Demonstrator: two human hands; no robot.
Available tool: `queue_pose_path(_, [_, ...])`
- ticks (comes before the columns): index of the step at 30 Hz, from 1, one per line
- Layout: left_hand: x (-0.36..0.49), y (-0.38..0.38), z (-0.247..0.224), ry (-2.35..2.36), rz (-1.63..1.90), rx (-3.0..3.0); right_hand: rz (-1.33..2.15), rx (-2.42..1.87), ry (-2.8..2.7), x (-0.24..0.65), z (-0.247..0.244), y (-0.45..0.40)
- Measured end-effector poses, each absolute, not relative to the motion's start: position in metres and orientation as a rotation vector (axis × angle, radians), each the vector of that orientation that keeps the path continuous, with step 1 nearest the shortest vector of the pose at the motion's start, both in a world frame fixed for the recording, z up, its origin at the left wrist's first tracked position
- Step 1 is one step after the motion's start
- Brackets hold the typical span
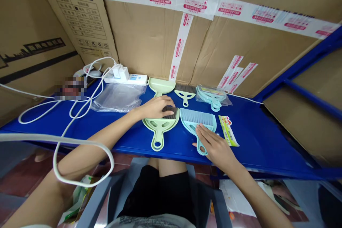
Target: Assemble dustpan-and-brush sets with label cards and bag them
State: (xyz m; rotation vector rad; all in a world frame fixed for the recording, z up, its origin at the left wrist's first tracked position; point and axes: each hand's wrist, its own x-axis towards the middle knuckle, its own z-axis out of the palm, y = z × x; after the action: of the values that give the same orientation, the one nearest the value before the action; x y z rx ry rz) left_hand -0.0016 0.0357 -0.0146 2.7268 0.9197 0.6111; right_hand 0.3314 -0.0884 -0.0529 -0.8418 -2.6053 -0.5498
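My left hand (161,107) lies over the far left edge of a green dustpan (144,124) with a green brush (158,125) nested in it. Its thumb touches the dark bristles, and the bent fingers are apart from the thumb. My right hand (213,146) grips a light-blue brush (193,124) nested in a blue dustpan (215,120), fingers on top and thumb tip showing left of the handle. Behind them lie another green dustpan (161,84), a second green brush (184,94) and a blue set in clear plastic (212,96).
A printed card (228,131) lies right of the blue set. Clear plastic bags (119,98) rest left, before a white power strip (137,79). White cables (92,96) loop across the left side. Cardboard (152,32) walls the back of the blue table (262,135).
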Motion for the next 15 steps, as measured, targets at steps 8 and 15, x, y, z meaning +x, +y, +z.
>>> queue_pose_path(8, [-0.01,0.04,-0.017,0.813,0.49,2.705,-0.422,-0.919,-2.663,0.336,-0.038,-0.093])
queue_pose_path(15, [-0.012,0.033,0.0,0.695,0.64,2.703,-0.359,-0.9,-2.487,0.326,-0.037,-0.109])
